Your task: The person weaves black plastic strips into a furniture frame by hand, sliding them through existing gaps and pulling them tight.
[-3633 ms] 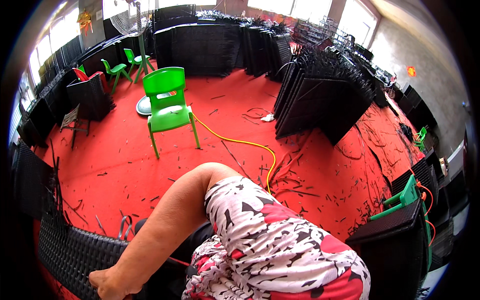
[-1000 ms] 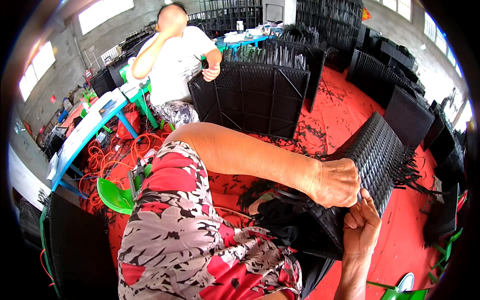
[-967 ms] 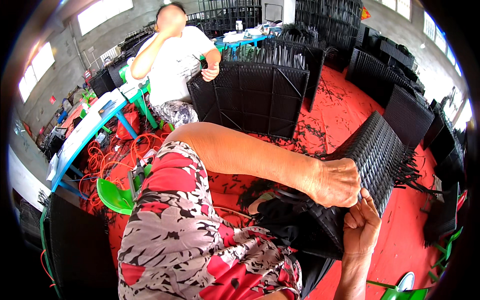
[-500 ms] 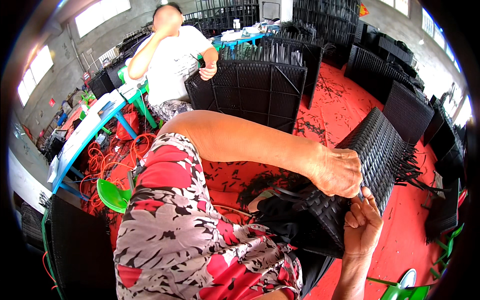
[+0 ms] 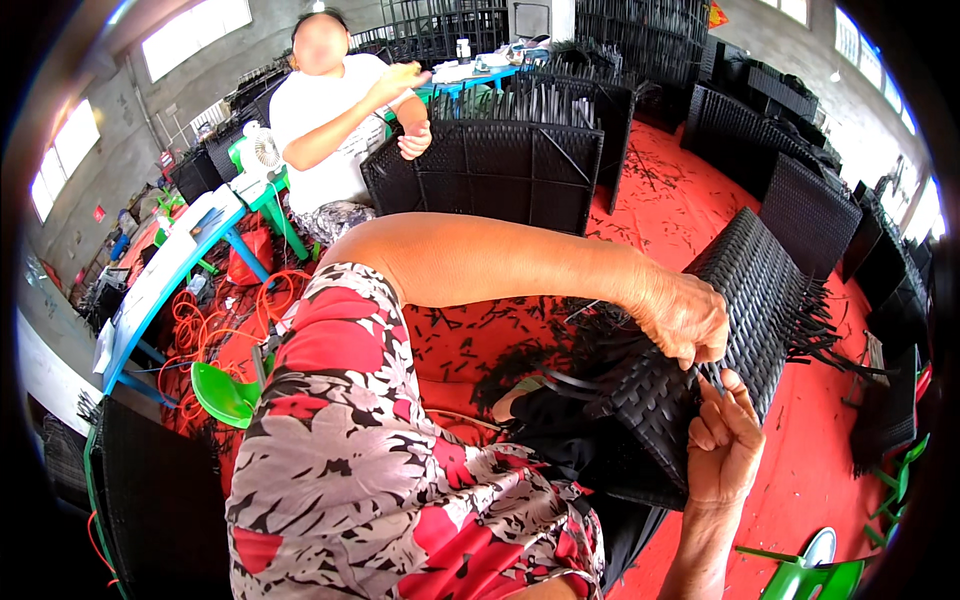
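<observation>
A black woven panel (image 5: 752, 290) of flat plastic strips slants across my lap, with loose strip ends hanging from its right edge. My left hand (image 5: 688, 318) reaches over from the left, its fingers bent down and pinched together on a dark strip (image 5: 707, 374) at the weave. Just below it, my right hand (image 5: 727, 440) comes up from the lower edge, palm turned up, thumb and forefinger closed on the same strip. The fingertips of both hands nearly meet. Much of the strip is hidden by the fingers.
A person in a white shirt (image 5: 335, 120) sits opposite behind a black woven panel (image 5: 485, 175). A blue table (image 5: 180, 265) stands left, near a green chair (image 5: 225, 392) and orange hose (image 5: 200, 330). Strip scraps litter the red floor (image 5: 660, 200). Another green chair (image 5: 815, 580) is lower right.
My left hand has shifted slightly up and its fingers now point downward at the weave. My right hand stays nearly in place. The person opposite has lowered a hand from the face.
</observation>
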{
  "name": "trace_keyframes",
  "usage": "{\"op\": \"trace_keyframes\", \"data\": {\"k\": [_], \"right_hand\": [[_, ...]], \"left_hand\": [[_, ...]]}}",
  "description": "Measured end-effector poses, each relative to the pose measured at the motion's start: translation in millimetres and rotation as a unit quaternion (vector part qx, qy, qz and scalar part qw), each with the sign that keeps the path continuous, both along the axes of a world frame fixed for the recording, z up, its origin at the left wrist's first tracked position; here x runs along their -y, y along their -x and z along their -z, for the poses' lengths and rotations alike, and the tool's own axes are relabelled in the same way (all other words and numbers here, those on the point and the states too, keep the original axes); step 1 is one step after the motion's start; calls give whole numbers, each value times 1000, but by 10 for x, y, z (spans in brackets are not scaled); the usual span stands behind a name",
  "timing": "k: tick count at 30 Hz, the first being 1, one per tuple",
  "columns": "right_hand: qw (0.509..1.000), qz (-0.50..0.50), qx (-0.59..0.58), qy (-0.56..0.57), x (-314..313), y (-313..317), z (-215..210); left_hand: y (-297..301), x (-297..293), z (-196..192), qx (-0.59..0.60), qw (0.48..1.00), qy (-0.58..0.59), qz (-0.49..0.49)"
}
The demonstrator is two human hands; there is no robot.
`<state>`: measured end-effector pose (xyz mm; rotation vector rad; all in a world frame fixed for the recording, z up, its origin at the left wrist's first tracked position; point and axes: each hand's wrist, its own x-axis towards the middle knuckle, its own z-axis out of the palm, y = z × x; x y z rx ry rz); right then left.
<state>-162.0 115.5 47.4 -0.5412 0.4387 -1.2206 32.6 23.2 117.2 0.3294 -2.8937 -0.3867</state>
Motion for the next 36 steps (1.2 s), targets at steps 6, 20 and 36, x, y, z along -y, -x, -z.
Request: {"op": "trace_keyframes", "data": {"k": [6, 20, 36], "right_hand": [[1000, 6, -2, 26, -9, 8, 47], [991, 32, -115, 59, -89, -104, -45], [955, -5, -279, 98, 79, -24, -215]], "left_hand": [[49, -286, 19, 79, 947, 309, 23], [-26, -259, 127, 7, 938, 344, 39], [33, -137, 13, 87, 928, 346, 106]]}}
